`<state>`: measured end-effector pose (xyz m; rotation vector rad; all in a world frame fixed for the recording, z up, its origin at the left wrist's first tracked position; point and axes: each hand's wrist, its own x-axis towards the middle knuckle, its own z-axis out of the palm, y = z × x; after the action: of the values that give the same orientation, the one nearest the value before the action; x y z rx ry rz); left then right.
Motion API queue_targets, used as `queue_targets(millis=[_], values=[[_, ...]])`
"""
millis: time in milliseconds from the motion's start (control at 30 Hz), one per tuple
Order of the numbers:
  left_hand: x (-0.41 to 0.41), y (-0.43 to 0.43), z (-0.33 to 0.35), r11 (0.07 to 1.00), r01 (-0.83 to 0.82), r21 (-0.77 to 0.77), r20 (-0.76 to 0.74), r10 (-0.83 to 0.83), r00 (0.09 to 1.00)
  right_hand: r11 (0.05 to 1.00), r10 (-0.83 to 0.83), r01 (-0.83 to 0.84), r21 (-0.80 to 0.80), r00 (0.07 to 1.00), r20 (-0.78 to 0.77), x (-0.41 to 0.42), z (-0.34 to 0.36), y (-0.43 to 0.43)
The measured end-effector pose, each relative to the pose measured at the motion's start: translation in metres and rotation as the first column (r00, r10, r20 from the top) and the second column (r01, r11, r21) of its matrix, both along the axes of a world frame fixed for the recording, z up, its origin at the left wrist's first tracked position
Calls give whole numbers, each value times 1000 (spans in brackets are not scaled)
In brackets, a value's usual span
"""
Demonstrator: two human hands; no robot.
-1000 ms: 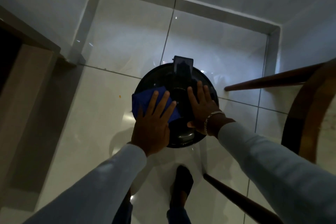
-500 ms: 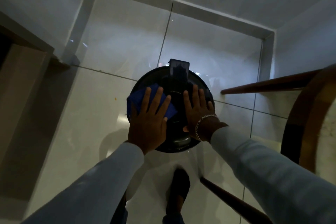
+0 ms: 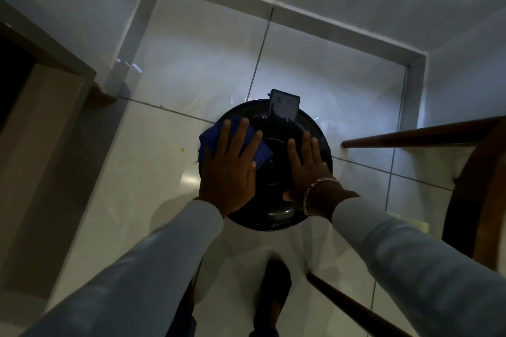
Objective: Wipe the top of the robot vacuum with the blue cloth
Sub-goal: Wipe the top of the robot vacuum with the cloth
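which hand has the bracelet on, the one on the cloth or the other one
The right hand, lying flat and bare on the robot vacuum, wears the bracelet at its wrist. The left hand, pressing the blue cloth, has none.

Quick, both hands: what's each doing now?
Left hand: open, flat on blue cloth.
Right hand: open, flat on robot vacuum, holding nothing.

Glossy tiled floor (image 3: 153,200) carries the black robot vacuum (image 3: 276,169).
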<state>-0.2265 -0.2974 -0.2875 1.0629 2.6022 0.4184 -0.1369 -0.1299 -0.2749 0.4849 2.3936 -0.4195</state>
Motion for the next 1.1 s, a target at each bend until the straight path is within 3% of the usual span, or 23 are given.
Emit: queue_targets(millis=[100, 233, 467, 767, 967, 1100], values=[[26, -25, 0, 998, 66, -14, -33, -66, 997, 1000, 4, -4, -12, 1000, -4, 1, 1, 0], [57, -49, 2, 990, 134, -34, 41, -133, 990, 1000, -6, 5, -13, 1000, -10, 2, 1, 0], [5, -21, -1, 980, 201, 3, 24, -201, 979, 999, -43, 43, 16, 999, -14, 0, -2, -1], [-60, 32, 2, 991, -93, 97, 229, 69, 971, 998, -70, 70, -6, 997, -13, -1, -2, -3], [-49, 25, 7, 982, -140, 127, 237, 107, 965, 998, -68, 68, 3, 998, 8, -2, 3, -6], [-55, 19, 16, 958, -239, 161, 328, 177, 928, 998, -70, 70, 10, 997, 14, -5, 9, -7]])
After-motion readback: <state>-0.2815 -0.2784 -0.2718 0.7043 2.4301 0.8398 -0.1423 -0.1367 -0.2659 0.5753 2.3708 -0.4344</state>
